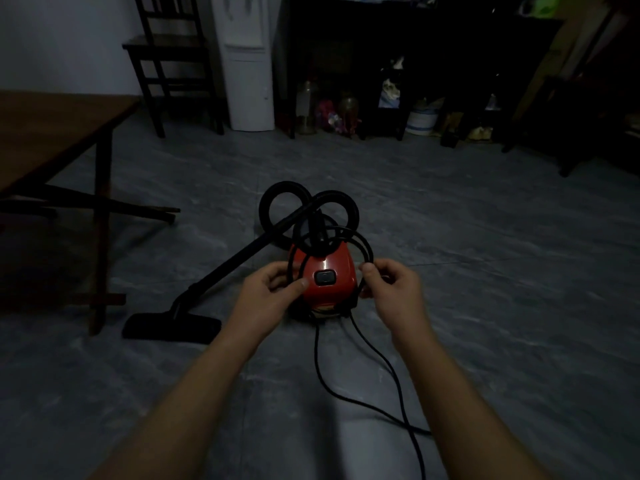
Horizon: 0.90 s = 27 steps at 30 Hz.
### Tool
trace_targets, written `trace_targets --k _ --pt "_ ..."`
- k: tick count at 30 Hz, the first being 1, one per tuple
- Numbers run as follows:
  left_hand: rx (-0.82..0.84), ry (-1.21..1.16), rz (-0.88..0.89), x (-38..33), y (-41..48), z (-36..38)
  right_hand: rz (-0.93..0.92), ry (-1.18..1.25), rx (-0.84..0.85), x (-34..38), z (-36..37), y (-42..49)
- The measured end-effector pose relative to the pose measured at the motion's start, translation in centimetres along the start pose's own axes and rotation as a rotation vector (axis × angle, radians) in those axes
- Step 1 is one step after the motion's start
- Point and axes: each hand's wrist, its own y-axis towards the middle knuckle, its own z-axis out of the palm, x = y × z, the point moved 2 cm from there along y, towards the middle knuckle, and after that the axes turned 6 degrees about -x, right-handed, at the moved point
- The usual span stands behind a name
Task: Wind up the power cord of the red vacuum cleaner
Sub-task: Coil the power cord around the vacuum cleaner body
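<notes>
Down on the grey floor, between a person's two hands, sits the small red canister vacuum cleaner [329, 271]. Its thin black power cord [316, 355] loops over the body. The left hand [273, 289] pinches the loops at the machine's left side, and the right hand [391, 285] curls round them on the right. Loose cord trails across the floor toward the person. A black ribbed hose [285, 185] coils behind.

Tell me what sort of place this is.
Probably a dim room in a home: a wooden table and dark chair on a grey floor, bottles stored under a dark cabinet, and a red vacuum cleaner whose power cord the left hand and right hand grip.
</notes>
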Motion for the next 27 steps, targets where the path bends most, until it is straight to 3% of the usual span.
trace_targets --k 5,16,22,27 --pt "0.04 0.016 -0.04 0.7 -0.3 1.0 0.139 0.175 0.001 -0.2 0.4 -0.5" --pt "0.206 0.033 -0.057 0.5 -1.0 1.7 0.244 0.318 0.058 -1.1 1.3 -0.5" --pt "0.116 -0.094 -0.09 0.3 -0.5 1.6 0.296 0.332 0.066 -1.7 1.5 -0.3" --pt "-0.066 -0.177 -0.148 1.1 0.0 1.4 0.334 0.356 0.119 -1.9 2.0 -0.6"
